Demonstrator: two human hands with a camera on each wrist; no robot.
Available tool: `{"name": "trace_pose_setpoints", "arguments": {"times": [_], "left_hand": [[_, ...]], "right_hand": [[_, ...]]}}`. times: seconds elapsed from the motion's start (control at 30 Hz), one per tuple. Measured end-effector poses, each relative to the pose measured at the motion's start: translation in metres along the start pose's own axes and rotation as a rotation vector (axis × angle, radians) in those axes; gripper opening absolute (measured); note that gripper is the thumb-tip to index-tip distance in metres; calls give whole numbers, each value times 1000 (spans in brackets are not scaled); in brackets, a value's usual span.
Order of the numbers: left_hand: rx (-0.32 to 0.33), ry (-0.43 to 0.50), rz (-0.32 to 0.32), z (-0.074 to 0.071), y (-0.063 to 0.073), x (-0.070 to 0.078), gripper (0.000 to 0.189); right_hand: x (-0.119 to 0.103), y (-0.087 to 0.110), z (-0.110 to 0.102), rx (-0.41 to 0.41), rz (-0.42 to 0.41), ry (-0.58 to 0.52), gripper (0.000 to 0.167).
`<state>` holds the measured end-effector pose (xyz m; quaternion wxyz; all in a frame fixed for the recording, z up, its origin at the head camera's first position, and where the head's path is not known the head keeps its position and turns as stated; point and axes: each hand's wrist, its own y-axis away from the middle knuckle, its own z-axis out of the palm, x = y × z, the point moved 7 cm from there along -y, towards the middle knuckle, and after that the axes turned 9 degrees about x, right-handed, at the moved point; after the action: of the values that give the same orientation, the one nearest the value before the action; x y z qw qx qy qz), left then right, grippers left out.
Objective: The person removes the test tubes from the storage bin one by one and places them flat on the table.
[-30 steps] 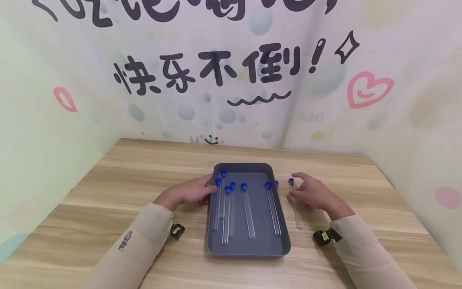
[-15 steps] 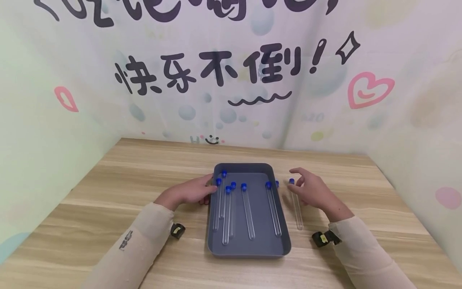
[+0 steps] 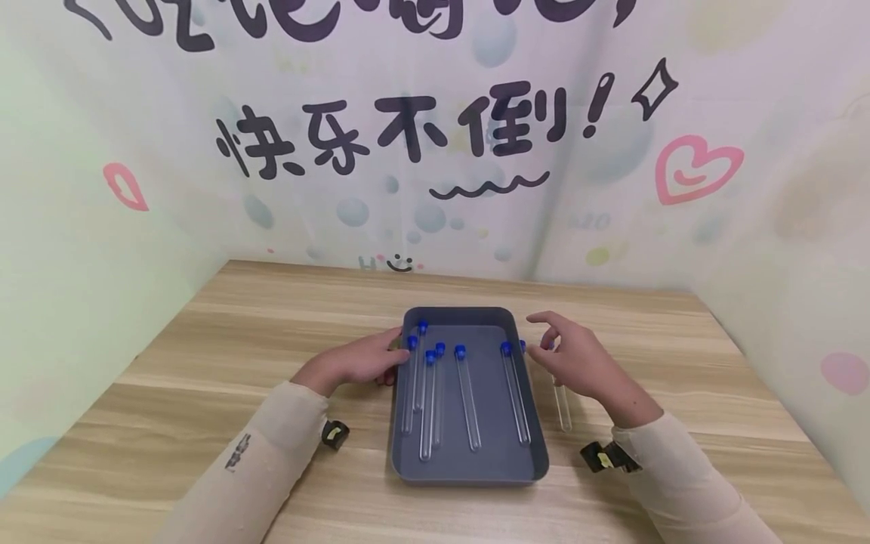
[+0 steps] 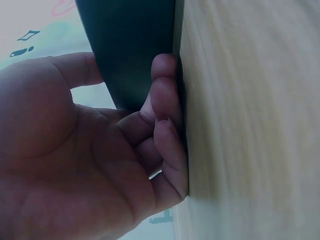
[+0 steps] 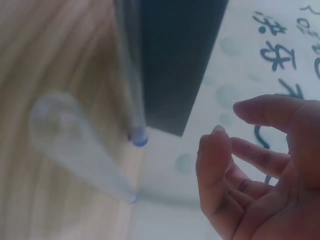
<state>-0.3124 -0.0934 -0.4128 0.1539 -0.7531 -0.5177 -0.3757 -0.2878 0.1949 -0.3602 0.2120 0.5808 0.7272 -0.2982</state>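
Observation:
A grey tray (image 3: 469,470) lies on the table with several clear, blue-capped test tubes (image 3: 467,400) in it. My left hand (image 3: 360,359) holds the tray's left side, thumb at the rim; in the left wrist view its curled fingers (image 4: 165,97) press against the outer wall near the table. Over the table right of the tray, my right hand (image 3: 578,363) hovers with thumb and index finger apart, holding nothing. Under it lies a test tube (image 3: 563,408), its cap mostly hidden by the hand. Another tube's blue cap (image 5: 140,136) shows close beside the tray's right wall.
The wooden table (image 3: 285,317) reaches back to a printed cloth (image 3: 326,219) hanging behind it. Black wrist straps with small devices (image 3: 335,434) sit at both cuffs.
My right hand has risen off the test tube at the right and shifted left toward the tray's edge. That tube stays in place. The left hand and tray are still.

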Motion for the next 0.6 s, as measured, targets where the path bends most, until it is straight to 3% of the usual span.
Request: {"name": "trace_pose_setpoints", "arguments": {"times": [0.6], "left_hand": [[5,3,10,-1,0,0,60]], "right_hand": [[-56,-3,20,-82,-65,-10,48]]}}
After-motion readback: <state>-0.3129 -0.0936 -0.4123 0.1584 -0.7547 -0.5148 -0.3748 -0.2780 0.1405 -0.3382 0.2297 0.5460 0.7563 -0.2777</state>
